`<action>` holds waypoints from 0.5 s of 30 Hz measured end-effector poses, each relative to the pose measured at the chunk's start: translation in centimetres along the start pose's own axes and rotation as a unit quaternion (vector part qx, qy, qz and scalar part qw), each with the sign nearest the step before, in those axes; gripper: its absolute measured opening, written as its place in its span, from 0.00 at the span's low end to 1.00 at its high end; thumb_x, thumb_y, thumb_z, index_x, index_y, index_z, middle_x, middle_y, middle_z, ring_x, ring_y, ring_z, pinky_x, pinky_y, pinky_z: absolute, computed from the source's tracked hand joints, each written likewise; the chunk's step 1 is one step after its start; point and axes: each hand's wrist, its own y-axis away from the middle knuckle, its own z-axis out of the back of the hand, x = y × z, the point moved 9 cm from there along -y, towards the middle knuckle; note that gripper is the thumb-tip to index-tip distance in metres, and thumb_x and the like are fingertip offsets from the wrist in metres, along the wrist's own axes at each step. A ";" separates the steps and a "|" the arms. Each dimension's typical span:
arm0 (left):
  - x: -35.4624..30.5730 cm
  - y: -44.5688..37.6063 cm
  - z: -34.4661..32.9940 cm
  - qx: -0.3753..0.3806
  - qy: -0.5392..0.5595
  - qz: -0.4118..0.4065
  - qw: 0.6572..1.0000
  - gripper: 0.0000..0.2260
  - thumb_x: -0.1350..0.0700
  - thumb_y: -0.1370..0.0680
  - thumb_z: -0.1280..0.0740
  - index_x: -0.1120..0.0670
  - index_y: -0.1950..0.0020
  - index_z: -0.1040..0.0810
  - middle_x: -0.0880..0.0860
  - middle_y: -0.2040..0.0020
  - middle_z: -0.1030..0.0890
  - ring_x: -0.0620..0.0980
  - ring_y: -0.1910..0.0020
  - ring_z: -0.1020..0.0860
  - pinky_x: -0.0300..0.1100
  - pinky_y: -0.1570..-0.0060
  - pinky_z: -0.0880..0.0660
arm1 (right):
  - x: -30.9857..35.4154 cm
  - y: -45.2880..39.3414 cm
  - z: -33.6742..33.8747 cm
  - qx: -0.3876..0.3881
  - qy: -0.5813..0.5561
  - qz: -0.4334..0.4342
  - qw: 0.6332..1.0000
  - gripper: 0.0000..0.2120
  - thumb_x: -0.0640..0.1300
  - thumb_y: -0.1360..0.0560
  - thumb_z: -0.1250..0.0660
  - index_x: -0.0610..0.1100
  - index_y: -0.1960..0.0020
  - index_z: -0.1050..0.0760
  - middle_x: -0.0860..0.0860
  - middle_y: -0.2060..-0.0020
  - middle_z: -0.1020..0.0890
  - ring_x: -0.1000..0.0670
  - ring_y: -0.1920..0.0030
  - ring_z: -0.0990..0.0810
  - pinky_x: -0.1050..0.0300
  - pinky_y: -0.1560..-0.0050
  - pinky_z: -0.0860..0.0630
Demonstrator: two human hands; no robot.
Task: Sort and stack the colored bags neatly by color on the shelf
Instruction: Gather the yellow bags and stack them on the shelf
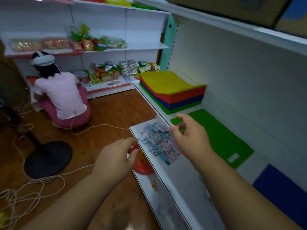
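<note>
Green bag [216,135] beside right hand [189,135], flat

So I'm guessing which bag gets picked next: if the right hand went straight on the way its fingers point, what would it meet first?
Probably the loose green bag lying flat just beyond the right hand, then the mixed stack; depth is unclear.

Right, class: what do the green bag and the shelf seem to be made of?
Green bag: probably non-woven fabric or thin plastic; it lies flat and matte, with a die-cut handle slot.
Shelf: looks like white painted metal, smooth with a faint sheen and thin, crisp edges, though the blur leaves that open.
</note>
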 end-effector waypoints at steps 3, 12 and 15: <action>2.4 -5.3 1.3 0.000 0.008 -0.010 1.000 0.17 0.46 0.21 0.35 0.43 0.32 0.26 0.41 0.51 0.21 0.41 0.59 0.25 0.34 0.61 0.26 | 0.8 -3.4 -1.2 -0.009 -0.003 -0.041 0.999 0.19 0.54 0.23 0.33 0.53 0.33 0.27 0.57 0.58 0.23 0.54 0.58 0.23 0.50 0.54 0.21; 4.0 -18.2 -2.9 0.040 0.068 -0.076 0.994 0.15 0.48 0.21 0.35 0.43 0.34 0.24 0.39 0.59 0.26 0.40 0.63 0.29 0.27 0.66 0.38 | -2.5 -13.4 -3.4 0.001 0.000 -0.126 0.992 0.25 0.53 0.23 0.33 0.57 0.28 0.35 0.55 0.62 0.23 0.54 0.60 0.22 0.49 0.55 0.21; 4.0 -20.9 -4.3 0.097 0.091 -0.084 0.988 0.15 0.46 0.20 0.37 0.40 0.33 0.26 0.38 0.60 0.26 0.40 0.64 0.28 0.29 0.67 0.35 | -2.8 -16.7 -5.1 0.061 0.008 -0.142 0.988 0.35 0.55 0.23 0.33 0.66 0.24 0.50 0.52 0.64 0.21 0.51 0.61 0.19 0.50 0.57 0.20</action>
